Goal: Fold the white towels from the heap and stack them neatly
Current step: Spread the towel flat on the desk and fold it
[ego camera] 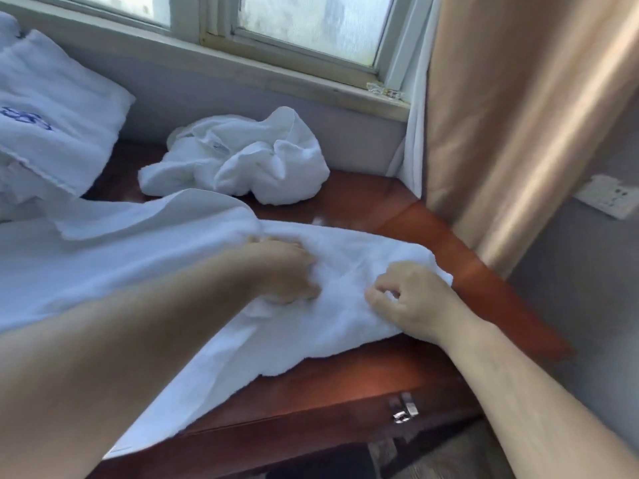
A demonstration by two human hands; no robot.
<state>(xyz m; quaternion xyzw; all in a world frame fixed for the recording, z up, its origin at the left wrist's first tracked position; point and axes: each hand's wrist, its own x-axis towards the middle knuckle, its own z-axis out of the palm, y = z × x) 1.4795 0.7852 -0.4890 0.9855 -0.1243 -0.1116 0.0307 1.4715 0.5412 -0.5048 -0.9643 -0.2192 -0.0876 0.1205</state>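
A large white towel (148,267) lies spread across the reddish wooden table (363,385), its near edge hanging over the front. My left hand (283,271) grips a bunch of the towel near its right end, fingers curled into the cloth. My right hand (411,302) pinches the towel's right edge close to the table's right side. A crumpled heap of white towels (238,160) sits behind, against the wall under the window. Folded white towels with a blue emblem (52,108) are stacked at the far left.
A beige curtain (525,115) hangs at the right, reaching the table's corner. The window sill (276,74) runs behind the heap. A metal drawer handle (404,409) is on the table front. A wall socket (608,195) is at the far right.
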